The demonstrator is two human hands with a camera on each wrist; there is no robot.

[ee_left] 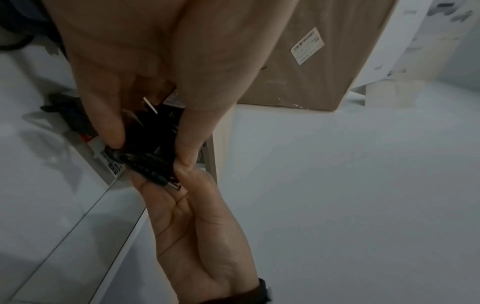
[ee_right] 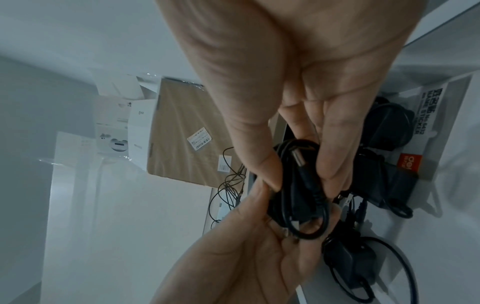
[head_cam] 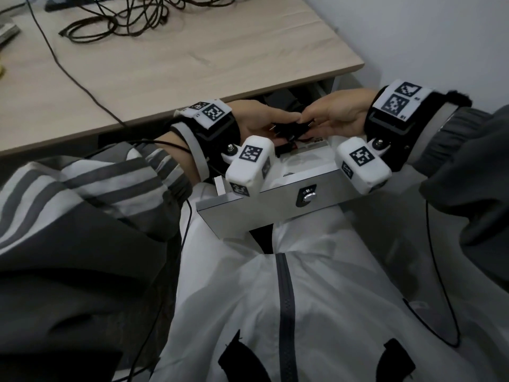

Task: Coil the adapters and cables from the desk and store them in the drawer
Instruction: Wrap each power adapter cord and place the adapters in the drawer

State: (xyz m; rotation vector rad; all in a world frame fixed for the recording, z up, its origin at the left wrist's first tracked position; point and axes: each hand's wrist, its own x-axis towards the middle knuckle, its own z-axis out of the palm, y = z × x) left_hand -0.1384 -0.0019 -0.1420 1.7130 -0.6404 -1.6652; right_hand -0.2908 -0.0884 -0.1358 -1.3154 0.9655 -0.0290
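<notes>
Grey-striped sleeves [head_cam: 82, 188], white zipped jacket [head_cam: 275, 299]

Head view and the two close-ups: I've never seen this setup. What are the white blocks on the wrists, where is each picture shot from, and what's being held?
No robot here: a person wears three cameras. The white blocks are the wrist cameras. The wide picture comes from the head; the close-ups look along each palm. The left hand and right hand together hold a coiled black adapter, its barrel plug between the right fingers, over the open drawer. More adapters already lie in the drawer. On the desk, a loose cable tangle remains.
</notes>
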